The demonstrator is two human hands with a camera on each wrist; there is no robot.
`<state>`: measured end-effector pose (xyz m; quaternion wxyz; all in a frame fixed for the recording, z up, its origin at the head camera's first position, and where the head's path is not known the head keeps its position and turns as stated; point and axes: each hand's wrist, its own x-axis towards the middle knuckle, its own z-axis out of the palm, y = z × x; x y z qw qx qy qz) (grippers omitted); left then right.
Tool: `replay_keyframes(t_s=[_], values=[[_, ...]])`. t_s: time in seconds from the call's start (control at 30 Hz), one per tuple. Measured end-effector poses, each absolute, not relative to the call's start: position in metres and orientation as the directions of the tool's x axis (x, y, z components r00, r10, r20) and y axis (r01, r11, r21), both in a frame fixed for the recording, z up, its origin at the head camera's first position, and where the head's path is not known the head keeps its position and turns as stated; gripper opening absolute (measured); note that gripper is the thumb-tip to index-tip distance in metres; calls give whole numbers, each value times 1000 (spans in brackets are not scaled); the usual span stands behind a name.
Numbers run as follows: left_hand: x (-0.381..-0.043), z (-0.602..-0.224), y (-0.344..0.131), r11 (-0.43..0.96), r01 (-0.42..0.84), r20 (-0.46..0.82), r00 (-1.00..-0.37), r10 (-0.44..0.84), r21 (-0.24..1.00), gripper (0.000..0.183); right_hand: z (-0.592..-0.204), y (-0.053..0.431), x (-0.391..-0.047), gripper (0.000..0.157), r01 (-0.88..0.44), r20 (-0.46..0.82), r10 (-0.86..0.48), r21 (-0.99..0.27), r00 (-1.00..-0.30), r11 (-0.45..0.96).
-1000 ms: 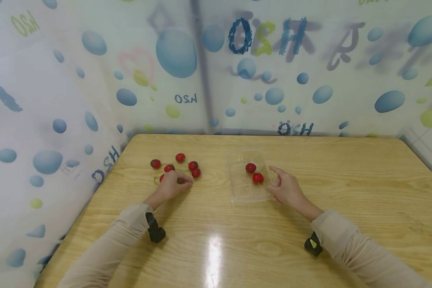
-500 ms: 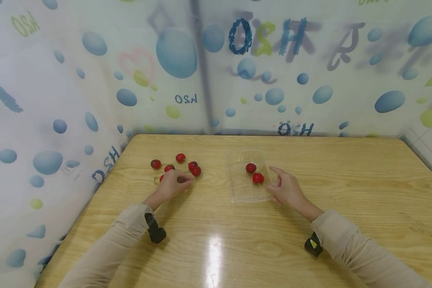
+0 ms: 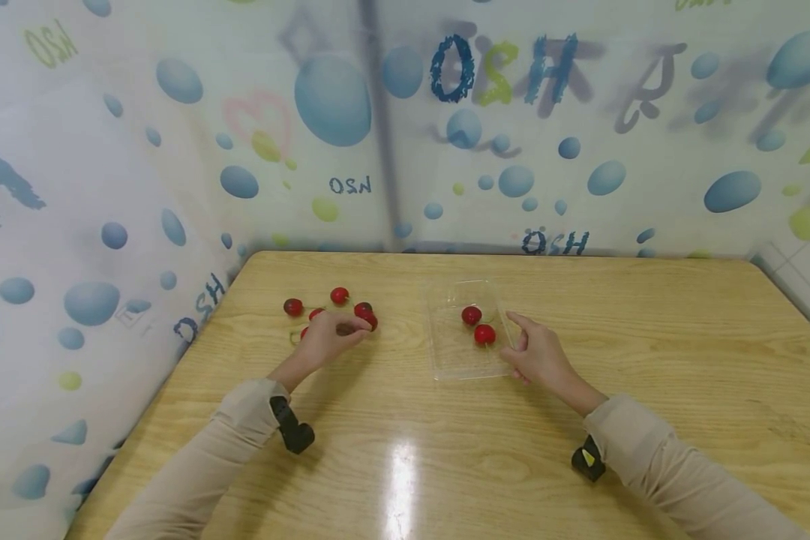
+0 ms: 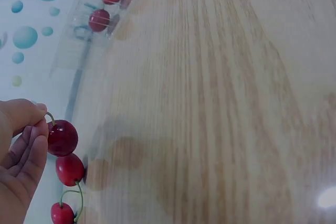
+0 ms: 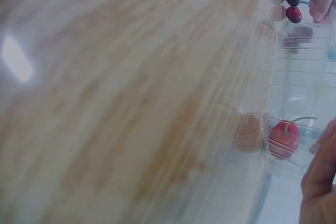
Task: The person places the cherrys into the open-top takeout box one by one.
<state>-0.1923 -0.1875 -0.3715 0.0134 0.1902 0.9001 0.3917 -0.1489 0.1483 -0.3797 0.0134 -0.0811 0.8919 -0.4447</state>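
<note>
My left hand is at the cherry group on the left, thumb and fingertips pinching the stem of a dark red cherry. Just beneath that cherry, in the left wrist view, sits another red cherry, close against it. My right hand lies along the right side of a clear plastic container, index finger stretched out and thumb at the container's edge. Inside it are two cherries, a darker one and a brighter one.
Several loose cherries lie around my left hand, among them one at the back and one at the far left. All this is on a wooden table. A printed curtain hangs behind the table's far edge.
My left hand has shifted slightly right and up, with its fingertips now over the front right cherry, which has moved slightly up toward its neighbour. The right hand and container look unmoved.
</note>
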Motion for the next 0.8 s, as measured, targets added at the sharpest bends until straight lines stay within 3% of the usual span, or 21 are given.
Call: replay_keyframes(t_s=[0.2, 0.8], values=[[-188, -365, -182, 503, 392, 200, -898, 392, 770, 15, -379, 148, -148, 61, -135, 48, -159, -792, -986, 595], [-184, -340, -156, 474, 333, 138, -906, 400, 815, 17, -378, 148, -149, 61, -127, 37, -159, -785, -987, 606]])
